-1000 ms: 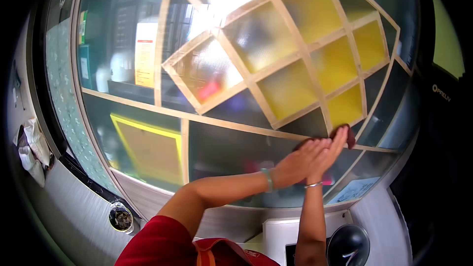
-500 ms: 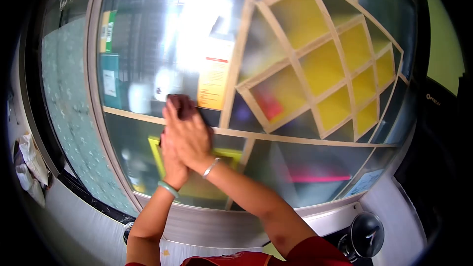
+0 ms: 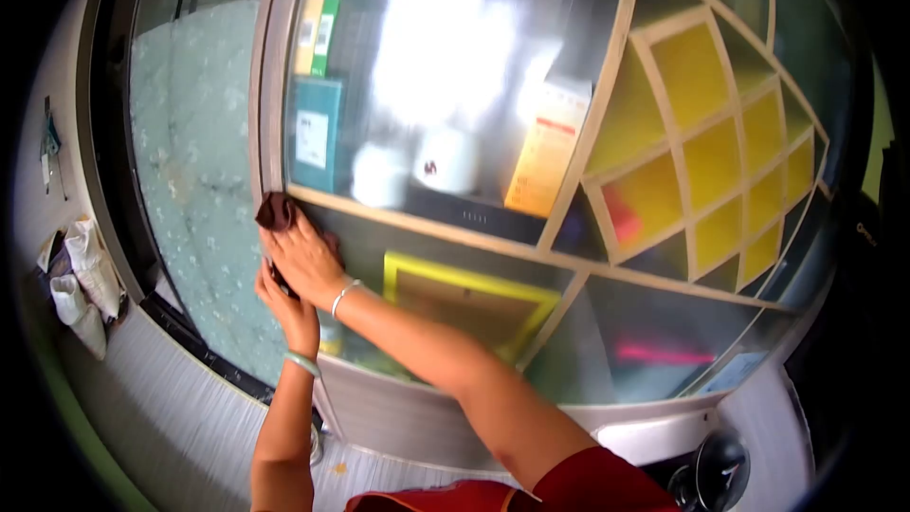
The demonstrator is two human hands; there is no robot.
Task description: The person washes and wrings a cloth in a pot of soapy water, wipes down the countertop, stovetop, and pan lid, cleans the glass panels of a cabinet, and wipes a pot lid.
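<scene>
A dark maroon cloth (image 3: 277, 211) lies bunched against the left frame of a glass-fronted cabinet (image 3: 269, 114). My right hand (image 3: 308, 254), with a silver bangle at the wrist, presses on the cloth, its fingers over the lower part. Just below and left of it, my left hand (image 3: 287, 308), wearing a green bangle, is at the frame edge, its fingers curled round a dark bit of the cloth. Behind the glass, above the hands, stand a teal box (image 3: 316, 136), white round containers (image 3: 445, 159) and an orange-and-white box (image 3: 550, 147).
A yellow lattice shelf (image 3: 711, 163) and a yellow-edged frame (image 3: 464, 308) show behind the glass. White bags (image 3: 93, 270) sit on the floor at the left. A black round stool or bowl (image 3: 720, 469) is at the bottom right.
Both hands and the cloth have swept left across the glass, from the lattice's lower right to the left frame. The view has shifted left too. The arms, crossed or overlapping before, are now apart.
</scene>
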